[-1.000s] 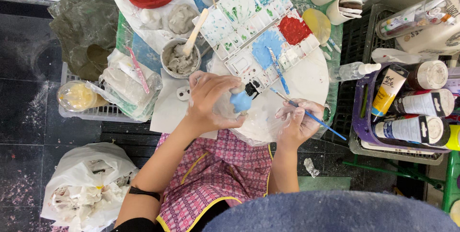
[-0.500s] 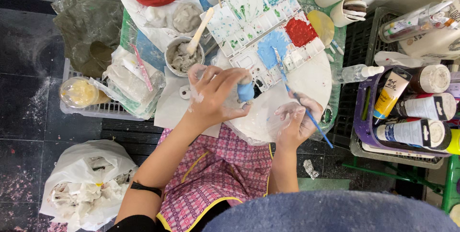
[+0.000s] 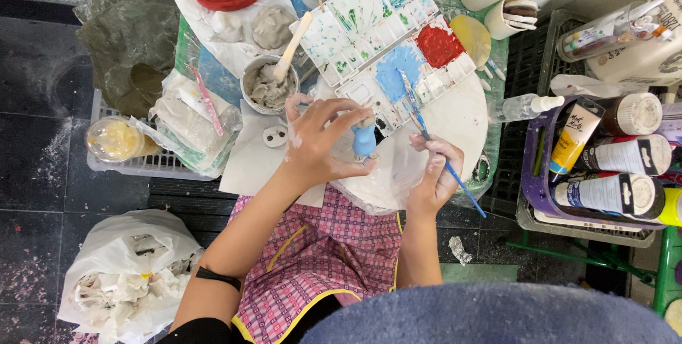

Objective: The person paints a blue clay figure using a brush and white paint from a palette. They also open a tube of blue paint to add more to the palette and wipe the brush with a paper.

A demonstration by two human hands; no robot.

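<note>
Figurine (image 3: 364,141), small and already mostly blue, sits pinched in left hand (image 3: 316,142) above the round white board (image 3: 465,120). Right hand (image 3: 435,172) grips a brush (image 3: 426,133), tip in the palette's (image 3: 383,39) blue; painting looks unfinished.

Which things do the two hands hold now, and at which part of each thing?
The left hand grips a small blue figure around its body. The right hand holds a blue paintbrush at mid-handle.
</note>
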